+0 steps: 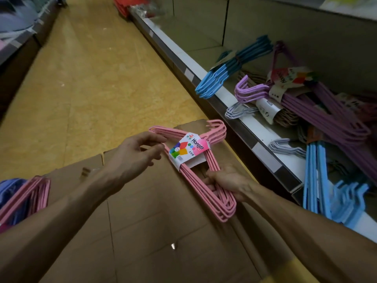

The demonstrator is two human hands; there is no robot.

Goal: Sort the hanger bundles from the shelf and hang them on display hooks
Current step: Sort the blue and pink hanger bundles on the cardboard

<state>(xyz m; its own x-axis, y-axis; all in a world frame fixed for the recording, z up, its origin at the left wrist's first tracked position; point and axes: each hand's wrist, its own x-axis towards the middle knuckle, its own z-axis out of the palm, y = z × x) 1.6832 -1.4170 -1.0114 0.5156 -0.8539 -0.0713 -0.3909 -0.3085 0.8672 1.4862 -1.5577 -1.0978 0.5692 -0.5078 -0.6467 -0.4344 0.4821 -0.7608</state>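
Note:
A bundle of pink hangers (206,181) with a colourful paper label (188,150) is held over a cardboard box. My right hand (226,181) grips the bundle's lower bars, fingers curled round them. My left hand (134,154) is at the bundle's upper left corner, thumb and fingertips touching the pink wire there. On the shelf (263,137) to the right lie more bundles: a blue one (224,75) poking over the edge, purple ones (318,111), pale grey ones (238,111) and light blue ones (326,190).
A flattened brown cardboard box (155,225) lies under my arms. At the left edge another pink bundle (30,196) rests over blue items. The yellow aisle floor (85,74) runs ahead, with shelving along the left side too.

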